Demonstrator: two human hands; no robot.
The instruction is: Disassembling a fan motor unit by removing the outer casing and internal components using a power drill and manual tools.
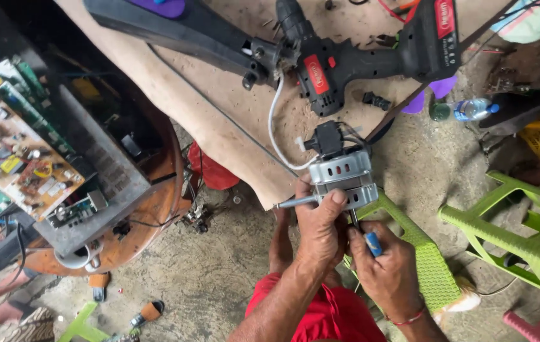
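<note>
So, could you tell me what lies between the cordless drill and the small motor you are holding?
In the head view, a white cable curves across the tan board between the cordless drill and the motor.

At centre, the left hand (pixel 320 228) wraps around a small silver electric motor (pixel 344 177), its shaft pointing toward nine o'clock. Just at four o'clock of it, the right hand (pixel 387 269) closes on a blue-handled screwdriver (pixel 371 242) set against the motor's underside. A cordless drill (pixel 346 60) lies on the worktop (pixel 219 107) at twelve o'clock; green plastic stools (pixel 523 234) stand at three o'clock.
</note>
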